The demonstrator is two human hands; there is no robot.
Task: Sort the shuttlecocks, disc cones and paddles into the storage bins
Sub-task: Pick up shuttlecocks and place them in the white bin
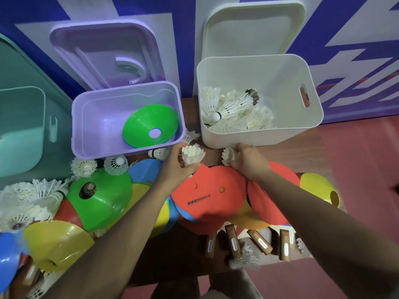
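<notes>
We see the left hand (176, 164) with its fingers curled round a white shuttlecock (192, 154), just in front of the gap between the purple bin (97, 145) and the white bin (280, 134). The right hand (248, 160) pinches a second shuttlecock (229, 156) near the white bin's front wall. That bin holds a heap of shuttlecocks (233, 111); the purple bin holds a green cone (146, 121). On the counter (187, 255) lie red paddles (209, 195), other cones (103, 199) and loose shuttlecocks (116, 164).
</notes>
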